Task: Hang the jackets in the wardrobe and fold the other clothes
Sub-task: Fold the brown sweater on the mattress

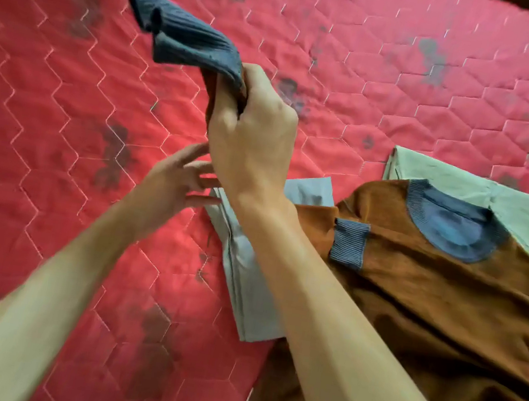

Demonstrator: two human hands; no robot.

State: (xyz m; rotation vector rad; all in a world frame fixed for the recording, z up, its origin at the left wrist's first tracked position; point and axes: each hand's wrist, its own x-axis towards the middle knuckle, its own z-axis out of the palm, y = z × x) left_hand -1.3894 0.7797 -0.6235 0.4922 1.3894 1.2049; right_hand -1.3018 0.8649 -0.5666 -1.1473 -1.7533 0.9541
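Note:
A brown sweater with a blue ribbed collar lies on the red quilted bed at the right. One sleeve is folded across its chest, showing a blue cuff. My right hand is shut on the sweater's other sleeve and holds its blue cuff up above the bed. My left hand hovers open just below it, fingers spread, touching nothing I can make out. A folded grey-blue garment lies under my right forearm.
A pale green garment lies spread under the sweater's collar at the right. The red quilted bedspread with dark flower prints stretches to the left and far side. A dark strip shows past the bed's far right edge.

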